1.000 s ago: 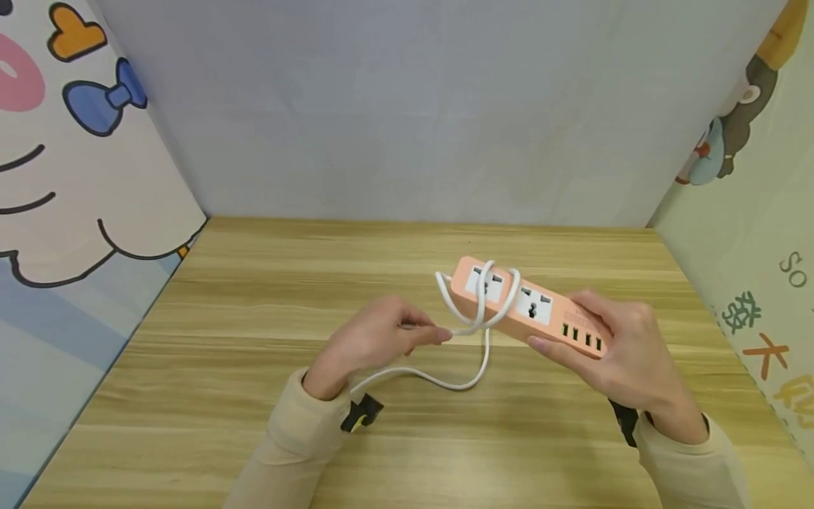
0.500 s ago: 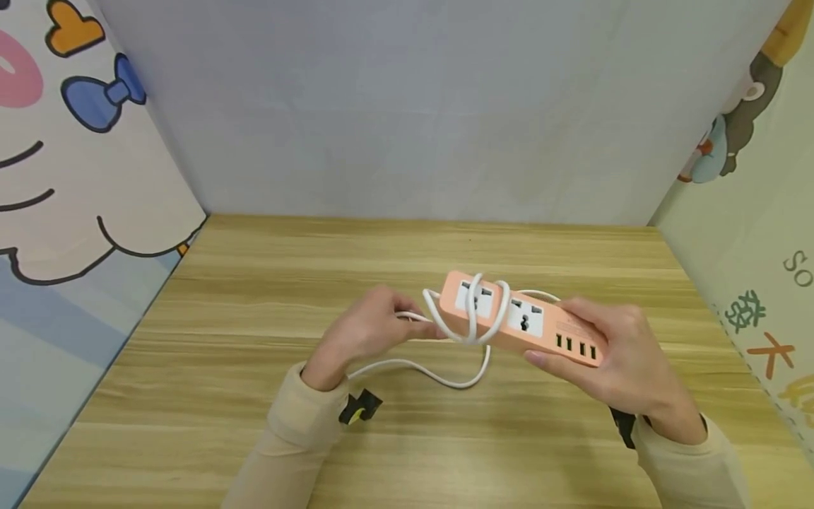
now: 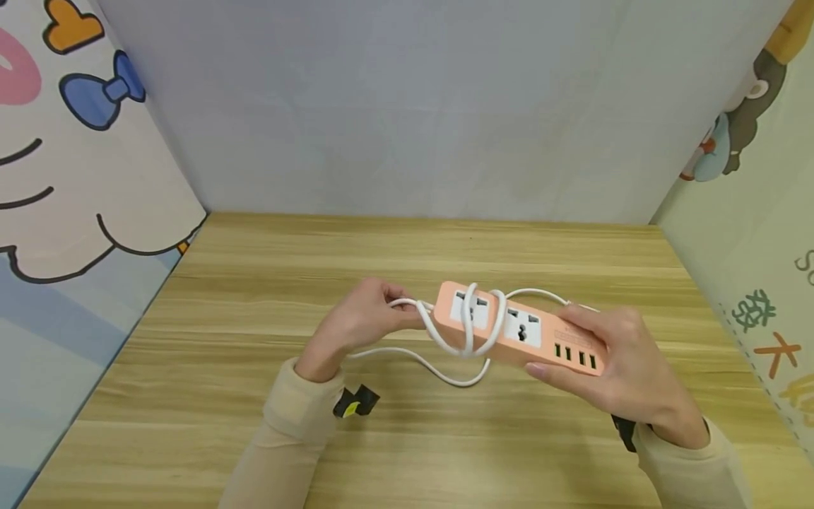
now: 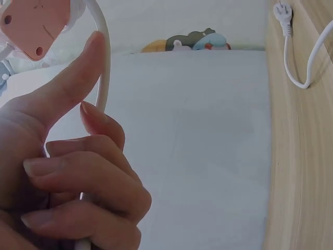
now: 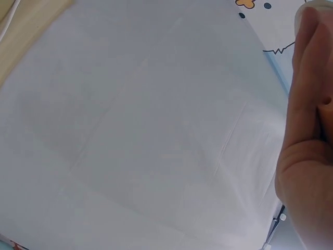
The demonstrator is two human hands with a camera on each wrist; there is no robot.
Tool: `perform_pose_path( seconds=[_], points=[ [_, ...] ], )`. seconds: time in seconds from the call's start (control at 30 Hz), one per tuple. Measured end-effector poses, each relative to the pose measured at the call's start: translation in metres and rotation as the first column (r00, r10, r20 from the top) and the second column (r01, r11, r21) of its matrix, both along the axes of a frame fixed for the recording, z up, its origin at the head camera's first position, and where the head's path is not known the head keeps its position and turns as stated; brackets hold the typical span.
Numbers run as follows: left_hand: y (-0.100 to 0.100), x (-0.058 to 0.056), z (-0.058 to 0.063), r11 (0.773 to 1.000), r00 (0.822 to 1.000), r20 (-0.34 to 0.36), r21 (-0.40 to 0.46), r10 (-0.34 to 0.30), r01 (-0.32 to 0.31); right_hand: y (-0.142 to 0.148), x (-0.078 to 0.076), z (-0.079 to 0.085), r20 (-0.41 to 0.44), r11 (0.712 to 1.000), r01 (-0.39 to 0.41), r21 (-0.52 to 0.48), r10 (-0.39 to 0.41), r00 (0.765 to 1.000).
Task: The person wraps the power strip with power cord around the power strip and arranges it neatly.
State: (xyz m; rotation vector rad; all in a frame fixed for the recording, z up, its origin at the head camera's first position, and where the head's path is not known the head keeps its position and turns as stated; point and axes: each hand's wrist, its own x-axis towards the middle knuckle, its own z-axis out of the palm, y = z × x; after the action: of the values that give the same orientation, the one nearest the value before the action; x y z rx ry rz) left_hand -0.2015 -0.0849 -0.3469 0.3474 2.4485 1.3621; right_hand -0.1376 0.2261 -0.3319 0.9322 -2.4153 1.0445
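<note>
A peach power strip (image 3: 548, 339) is held up above the table, tilted, its sockets and USB ports facing up. My right hand (image 3: 626, 367) grips its right end, thumb along the near side. White cord (image 3: 461, 383) loops round the strip's left half. My left hand (image 3: 359, 318) holds the cord just off the left end. In the left wrist view, the fingers curl round the cord and the thumb lies along it. The white plug (image 4: 282, 13) lies on the table there. The right wrist view shows the right hand (image 5: 307, 120) with only a sliver of the strip (image 5: 327, 120).
The wooden table (image 3: 254, 254) meets a pale back wall (image 3: 407, 106). Cartoon-printed panels stand left (image 3: 95, 212) and right (image 3: 750, 233). A length of cord lies slack on the table below the strip, and another runs behind it toward the right hand.
The strip has dropped slightly and shifted left with my right hand. My left hand has moved a little up and left, drawing the cord leftward. Cord now shows behind the strip.
</note>
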Motion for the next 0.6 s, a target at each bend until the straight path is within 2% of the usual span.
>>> perform_pose_path(
  seconds=[0.1, 0.23, 0.4, 0.5, 0.6],
  points=[
    [0.0001, -0.0005, -0.0001, 1.0, 0.999, -0.029, 0.01, 0.015, -0.015, 0.0001, 0.0015, 0.0006, 0.011, 1.0, -0.008, 0.015, 0.008, 1.0],
    [0.0002, 0.0001, 0.0006, 0.998, 0.999, -0.015, 0.049, 0.045, -0.044, 0.0001, 0.0032, 0.0019, 0.028, 1.0, -0.015, 0.025, 0.015, 1.0],
    [-0.0003, 0.0009, 0.0012, 0.991, 0.992, -0.028, 0.061, 0.119, -0.117, 0.0006, 0.0047, 0.0024, 0.031, 0.999, -0.025, 0.034, 0.024, 0.999],
    [0.0004, 0.002, 0.0012, 0.987, 0.986, -0.059, 0.052, 0.156, -0.153, 0.0005, 0.0051, 0.0021, 0.029, 0.998, -0.033, 0.046, 0.031, 0.999],
    [0.0018, 0.0027, 0.001, 0.984, 0.982, -0.086, 0.077, 0.167, -0.161, 0.0004, 0.0052, 0.0017, 0.022, 0.998, -0.04, 0.055, 0.038, 0.999]
  ],
)
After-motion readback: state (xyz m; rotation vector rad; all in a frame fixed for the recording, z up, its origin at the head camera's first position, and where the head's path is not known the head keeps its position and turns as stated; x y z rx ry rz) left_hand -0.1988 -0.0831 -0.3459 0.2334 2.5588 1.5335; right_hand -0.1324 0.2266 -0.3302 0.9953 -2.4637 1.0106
